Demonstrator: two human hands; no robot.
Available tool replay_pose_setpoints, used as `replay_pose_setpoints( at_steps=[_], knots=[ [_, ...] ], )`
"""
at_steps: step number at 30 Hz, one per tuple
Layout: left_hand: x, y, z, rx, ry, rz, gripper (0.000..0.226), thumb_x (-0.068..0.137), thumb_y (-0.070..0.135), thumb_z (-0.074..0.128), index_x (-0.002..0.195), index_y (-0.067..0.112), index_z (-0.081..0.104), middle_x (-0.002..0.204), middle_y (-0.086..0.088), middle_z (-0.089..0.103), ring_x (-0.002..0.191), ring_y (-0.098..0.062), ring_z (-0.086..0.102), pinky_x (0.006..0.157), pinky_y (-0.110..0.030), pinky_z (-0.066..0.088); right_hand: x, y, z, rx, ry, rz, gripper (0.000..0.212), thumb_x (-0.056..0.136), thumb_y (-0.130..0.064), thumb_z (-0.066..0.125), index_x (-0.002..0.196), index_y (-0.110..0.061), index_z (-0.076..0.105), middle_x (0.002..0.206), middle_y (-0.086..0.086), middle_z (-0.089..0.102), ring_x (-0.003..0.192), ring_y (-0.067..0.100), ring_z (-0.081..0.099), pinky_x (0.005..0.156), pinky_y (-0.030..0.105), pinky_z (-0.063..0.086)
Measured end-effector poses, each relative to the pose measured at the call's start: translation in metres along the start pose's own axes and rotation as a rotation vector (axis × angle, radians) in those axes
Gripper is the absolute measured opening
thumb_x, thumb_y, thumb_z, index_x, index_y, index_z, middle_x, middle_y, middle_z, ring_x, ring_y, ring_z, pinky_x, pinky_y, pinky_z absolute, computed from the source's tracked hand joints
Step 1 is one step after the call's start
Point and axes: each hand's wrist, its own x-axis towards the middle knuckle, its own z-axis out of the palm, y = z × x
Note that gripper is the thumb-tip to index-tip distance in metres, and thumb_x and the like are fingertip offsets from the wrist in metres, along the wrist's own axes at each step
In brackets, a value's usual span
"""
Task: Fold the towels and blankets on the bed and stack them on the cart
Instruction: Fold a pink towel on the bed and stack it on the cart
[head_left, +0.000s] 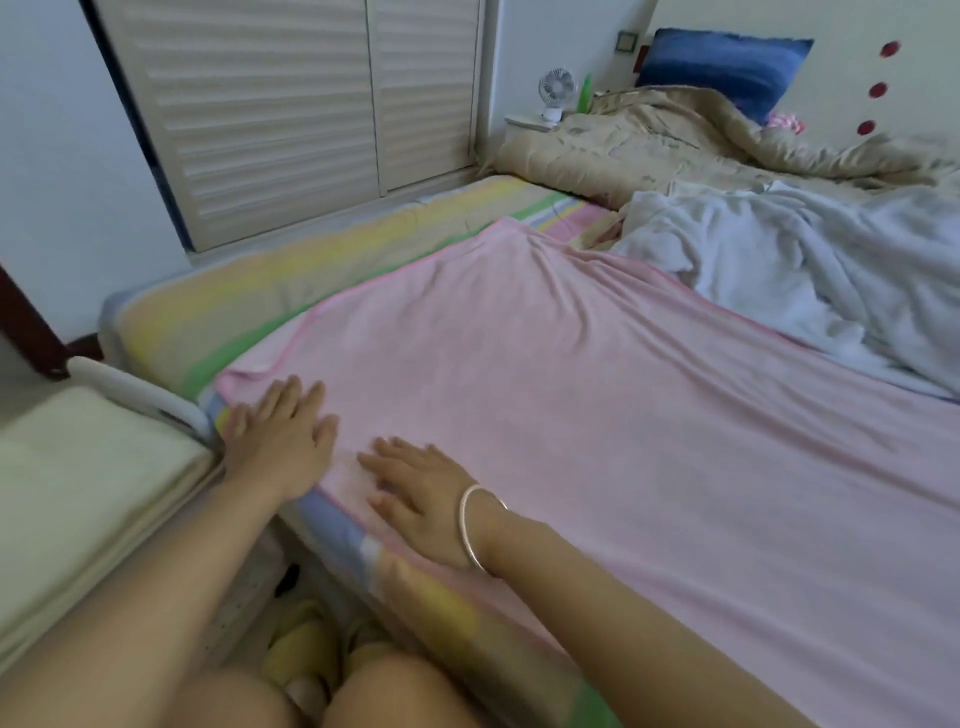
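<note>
Item one, nearest: my yellow slippers (306, 654) on the floor, below the near edge of the pink blanket (597, 415). Item two: my right hand (421, 499), silver bangle (480, 527) at the wrist, lying palm down on the pink blanket's near edge, fingers straight and spread, gripping nothing. Item three: my left hand (283, 441), also flat and open-fingered, pressing the pink blanket's near left corner, just beside the right hand. Item four: the pink blanket itself, spread flat over the bed's striped sheet (260, 291), unfolded, with ripples toward its far end. Item five: the cart (140, 395), white rail showing, just left of the pink blanket's near corner, carrying a folded cream towel (78, 493). Item six: a white blanket (805, 270), crumpled, lying against the pink blanket's far right edge. Item seven: a beige quilt (675, 140), rumpled, beyond the pink blanket's far end. Item eight: a blue pillow (727, 67), behind the quilt, farther still from the pink blanket. Item nine: a small white fan (556, 93) and a green bottle (586, 93), far beyond the pink blanket. Item ten: louvred doors (291, 104), beyond the pink blanket's left side.
</note>
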Motion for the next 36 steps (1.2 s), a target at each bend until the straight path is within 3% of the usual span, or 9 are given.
replay_pose_setpoints(
  at_steps=[3,7,13,17,20,23,27,31,36],
  knots=[
    [-0.015,0.005,0.002,-0.067,0.017,-0.058,0.058,0.101,0.045,0.021,0.155,0.024,0.015,0.163,-0.004,0.005,0.150,-0.023,0.005,0.119,-0.048,0.007,-0.038,0.005,-0.002,-0.011,0.121,0.060,0.052,0.102,-0.042,0.030,0.151,-0.025,0.026,0.160,0.001,0.017,0.148,0.018,0.013,0.117,0.030,0.006],
    [-0.027,0.018,-0.001,-0.131,0.048,-0.065,0.058,0.101,0.043,0.027,0.154,0.018,0.021,0.162,-0.009,0.012,0.149,-0.025,0.009,0.120,-0.045,0.009,-0.053,0.002,0.008,-0.225,0.004,0.249,0.099,0.070,-0.070,-0.022,0.154,-0.028,0.008,0.162,0.000,-0.002,0.149,0.020,-0.005,0.117,0.037,-0.009],
    [0.005,-0.001,-0.013,-0.107,0.049,-0.014,0.056,0.100,0.044,0.032,0.150,0.019,0.029,0.160,-0.008,0.018,0.147,-0.025,0.016,0.119,-0.042,0.013,-0.018,-0.002,0.014,-0.242,-0.003,0.229,0.065,0.097,-0.057,0.006,0.154,-0.026,0.010,0.162,-0.001,-0.003,0.148,0.017,-0.007,0.120,0.040,-0.006],
    [0.035,-0.025,-0.021,-0.139,0.065,-0.202,0.066,0.099,0.042,0.037,0.154,0.015,0.013,0.163,-0.011,0.004,0.146,-0.033,0.015,0.116,-0.045,0.025,0.004,-0.001,0.014,-0.219,-0.007,0.197,0.106,0.061,-0.071,-0.022,0.154,-0.028,0.007,0.162,-0.005,-0.006,0.148,0.017,-0.009,0.118,0.038,-0.008],
    [0.050,-0.027,-0.034,-0.145,0.105,-0.326,0.075,0.097,0.034,0.045,0.155,0.020,0.000,0.162,-0.007,-0.014,0.143,-0.035,0.020,0.109,-0.045,0.033,0.009,0.002,0.011,-0.156,0.015,0.172,0.107,0.061,-0.076,-0.020,0.153,-0.030,0.009,0.162,-0.006,-0.005,0.148,0.015,-0.009,0.118,0.035,-0.008],
    [0.051,-0.010,-0.040,-0.034,0.077,-0.303,0.067,0.094,0.028,0.045,0.153,0.016,0.016,0.162,-0.010,0.001,0.142,-0.034,0.021,0.114,-0.044,0.024,-0.004,0.002,0.005,-0.062,0.066,0.136,0.109,0.058,-0.072,-0.012,0.152,-0.027,0.020,0.161,-0.003,0.007,0.149,0.016,0.002,0.118,0.028,-0.004],
    [0.018,0.052,-0.030,-0.100,0.150,-0.041,0.047,0.091,0.018,0.046,0.137,0.015,0.046,0.150,-0.007,0.035,0.132,-0.028,0.037,0.106,-0.039,0.032,-0.050,0.013,-0.007,-0.017,0.249,0.084,0.095,0.079,-0.072,0.005,0.145,-0.012,0.039,0.153,0.010,0.033,0.144,0.028,0.026,0.113,0.034,-0.010],
    [-0.054,0.136,-0.014,-0.358,0.273,0.400,0.037,0.084,0.011,0.056,0.121,0.017,0.060,0.129,-0.001,0.056,0.116,-0.026,0.052,0.097,-0.036,0.038,-0.140,0.037,-0.016,-0.020,0.285,0.242,0.074,0.084,-0.063,0.032,0.145,-0.021,0.040,0.154,0.002,0.032,0.144,0.022,0.026,0.116,0.025,0.012],
    [-0.166,0.226,-0.009,-0.571,0.292,0.858,0.026,0.078,0.020,0.051,0.101,0.020,0.065,0.101,0.004,0.061,0.094,-0.020,0.058,0.080,-0.034,0.047,-0.291,0.069,-0.010,-0.201,0.476,0.360,0.061,0.080,-0.053,0.052,0.134,-0.026,0.045,0.140,0.006,0.051,0.127,0.024,0.048,0.097,0.045,0.048]
  ],
)
